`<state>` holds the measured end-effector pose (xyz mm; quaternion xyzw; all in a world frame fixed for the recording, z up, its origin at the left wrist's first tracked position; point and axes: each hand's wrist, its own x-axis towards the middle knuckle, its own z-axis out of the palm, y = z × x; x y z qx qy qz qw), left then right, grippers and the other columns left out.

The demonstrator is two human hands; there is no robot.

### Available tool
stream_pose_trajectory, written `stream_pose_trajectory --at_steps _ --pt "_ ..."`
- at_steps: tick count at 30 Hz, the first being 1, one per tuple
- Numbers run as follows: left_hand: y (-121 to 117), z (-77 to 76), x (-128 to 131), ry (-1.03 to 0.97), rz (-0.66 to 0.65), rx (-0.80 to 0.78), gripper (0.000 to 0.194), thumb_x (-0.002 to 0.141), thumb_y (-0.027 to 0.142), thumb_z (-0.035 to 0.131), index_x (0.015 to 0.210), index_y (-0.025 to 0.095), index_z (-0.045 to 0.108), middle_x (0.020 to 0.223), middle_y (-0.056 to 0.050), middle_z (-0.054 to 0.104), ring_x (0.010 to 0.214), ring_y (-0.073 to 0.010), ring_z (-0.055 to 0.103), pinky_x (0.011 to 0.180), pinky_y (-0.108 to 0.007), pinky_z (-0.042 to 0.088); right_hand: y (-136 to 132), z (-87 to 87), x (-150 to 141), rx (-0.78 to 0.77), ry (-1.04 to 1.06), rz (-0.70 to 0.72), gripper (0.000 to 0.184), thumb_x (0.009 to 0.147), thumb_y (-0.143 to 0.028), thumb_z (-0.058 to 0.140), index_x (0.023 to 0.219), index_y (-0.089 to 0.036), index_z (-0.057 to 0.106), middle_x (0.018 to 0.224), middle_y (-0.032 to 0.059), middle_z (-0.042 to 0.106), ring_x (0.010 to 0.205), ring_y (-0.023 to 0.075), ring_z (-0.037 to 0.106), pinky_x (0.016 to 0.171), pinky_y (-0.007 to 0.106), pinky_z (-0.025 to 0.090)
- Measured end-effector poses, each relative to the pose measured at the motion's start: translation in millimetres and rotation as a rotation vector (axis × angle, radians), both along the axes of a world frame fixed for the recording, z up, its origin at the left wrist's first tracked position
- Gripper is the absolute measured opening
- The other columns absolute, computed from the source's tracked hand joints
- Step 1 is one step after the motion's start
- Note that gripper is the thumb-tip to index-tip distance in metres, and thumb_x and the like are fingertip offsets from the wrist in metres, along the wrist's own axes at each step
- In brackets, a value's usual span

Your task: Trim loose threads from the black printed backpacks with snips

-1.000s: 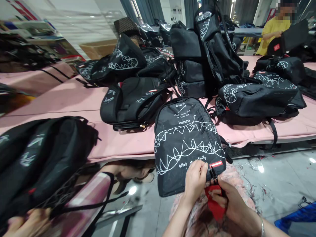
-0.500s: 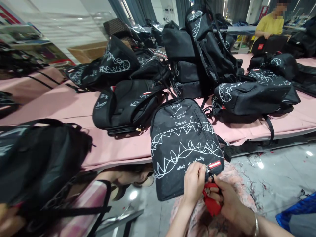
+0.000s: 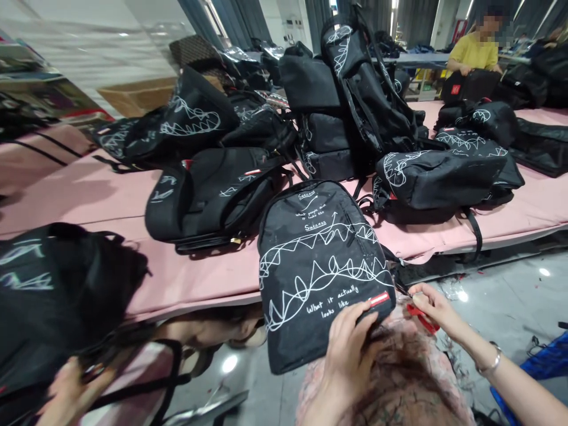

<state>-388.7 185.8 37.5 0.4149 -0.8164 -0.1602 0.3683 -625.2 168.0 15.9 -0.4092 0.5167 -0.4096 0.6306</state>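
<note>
Two bare hands are at a black backpack printed with white scribbles and the word "Success", its upper part resting on the edge of the pink-covered table and its lower end sloping toward the wearer's lap. That slant seems to let the table carry the weight while the printed panel faces up and the bottom corner comes within reach.

The left hand lies over the lower edge, fingers bent just below the red label, probably to steady that corner; whether they pinch the fabric I cannot tell. The right hand, with a bracelet at its wrist, is just off the bag's right side, thumb and forefinger closed on a red-wrapped tool, perhaps small scissors, though blur hides its shape. Its dark tip points toward the backpack, apparently kept clear of the other fingers.

At far left, another person's hand is at a second black bag.
</note>
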Motion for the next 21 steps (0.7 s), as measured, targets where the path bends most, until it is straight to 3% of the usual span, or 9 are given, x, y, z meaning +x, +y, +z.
stream_pose_trajectory --at_steps 3,6,8,11,14,18,21 --pt "-11.6 -7.6 -6.6 -0.069 0.136 -0.06 0.038 0.077 0.02 0.058 0.114 0.023 0.052 0.118 -0.01 0.055 0.113 -0.0259 0.046 0.093 -0.045 0.038 -14.0 -4.7 -9.9 -0.068 0.046 0.063 0.037 0.072 -0.046 0.066 0.08 -0.013 0.052 0.061 -0.0014 0.053 0.05 0.0062 0.042 0.047 0.017 0.028" --pt "-18.3 -12.9 -14.9 -0.19 0.171 -0.105 0.034 0.074 0.017 0.059 0.108 0.024 0.057 0.12 -0.009 0.056 0.111 -0.0287 0.048 0.094 -0.05 0.035 -23.4 -4.4 -12.5 -0.113 0.087 0.117 0.037 0.072 -0.046 0.065 0.073 -0.012 0.052 0.06 -0.0016 0.052 0.05 0.0058 0.041 0.048 0.017 0.028" --pt "-14.9 -14.4 -18.5 -0.104 0.133 -0.142 0.025 0.076 0.011 0.056 0.095 0.025 0.061 0.106 -0.004 0.064 0.103 -0.0243 0.054 0.093 -0.047 0.035 -27.6 -2.5 -12.7 -0.122 0.112 0.155 0.038 0.072 -0.048 0.064 0.07 -0.012 0.052 0.057 -0.0024 0.049 0.049 0.0056 0.039 0.046 0.017 0.026" --pt "1.3 -12.6 -21.1 0.131 -0.054 -0.065 0.019 0.077 0.008 0.052 0.085 0.023 0.06 0.084 -0.001 0.067 0.087 -0.0181 0.058 0.082 -0.036 0.043 -32.9 0.2 -13.2 -0.118 0.12 0.194 0.037 0.072 -0.047 0.064 0.069 -0.012 0.052 0.053 -0.0041 0.046 0.046 0.0046 0.035 0.045 0.017 0.023" --pt "19.6 -10.3 -26.6 0.303 -0.186 0.295 0.014 0.081 0.021 0.046 0.073 0.019 0.058 0.072 -0.005 0.064 0.072 -0.0171 0.057 0.066 -0.031 0.045 -39.0 0.1 -15.4 -0.122 0.125 0.247 0.036 0.072 -0.046 0.064 0.071 -0.012 0.052 0.055 -0.0034 0.048 0.044 0.004 0.035 0.043 0.017 0.023" --pt "23.6 -15.4 -44.3 0.785 0.053 1.175 0.036 0.084 0.048 0.043 0.072 0.015 0.055 0.065 -0.004 0.058 0.055 -0.0127 0.054 0.05 -0.024 0.041 -51.2 0.1 -19.6 -0.119 0.142 0.415 0.033 0.078 -0.044 0.06 0.076 -0.012 0.05 0.057 -0.0013 0.053 0.043 0.0049 0.04 0.041 0.016 0.025" --pt "12.3 -19.4 -56.3 1.171 0.213 1.584 0.05 0.077 0.06 0.047 0.089 0.013 0.056 0.077 -0.005 0.06 0.057 -0.0115 0.055 0.047 -0.022 0.04 -61.9 7.2 -20.5 -0.133 0.154 0.518 0.032 0.079 -0.042 0.059 0.078 -0.012 0.05 0.061 0.0001 0.055 0.048 0.0066 0.048 0.044 0.016 0.032"
